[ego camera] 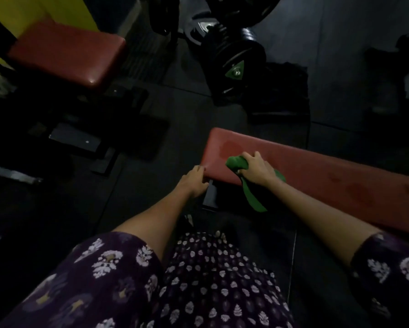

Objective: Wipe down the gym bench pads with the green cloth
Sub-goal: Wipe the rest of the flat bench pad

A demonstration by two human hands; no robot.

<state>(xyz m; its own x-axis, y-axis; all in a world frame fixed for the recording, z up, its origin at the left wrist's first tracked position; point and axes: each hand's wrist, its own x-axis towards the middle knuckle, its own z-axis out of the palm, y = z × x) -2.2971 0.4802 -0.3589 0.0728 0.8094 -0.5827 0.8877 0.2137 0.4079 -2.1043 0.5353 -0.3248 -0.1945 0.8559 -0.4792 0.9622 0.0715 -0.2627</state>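
A long red padded bench [317,171] runs from the middle of the frame out to the right edge. Its smooth top has a few darker, wet-looking patches.

The right hand [257,170] sits on the bench near its left end. The fingers are curled and they grip a bunched-up green cloth [237,163]. The cloth is pressed on the red pad under the hand. One long strip of the cloth hangs down over the near edge of the bench, toward the bottom of the frame.

The left hand [194,179] is just left of the cloth, at the corner of the bench. Its fingertips touch the end of the pad. The fingers look bent a little, and there is nothing in them.

Both arms come up from the bottom of the frame. They have dark purple sleeves with white flower shapes [108,263].

In the upper left of the frame there is a second red padded seat [66,55], well apart from the long bench. A yellow wall [33,10] is behind it. At the top middle there are black round weights [236,55], one with a green triangle mark on its end. The dark floor [151,185] is hard to see.
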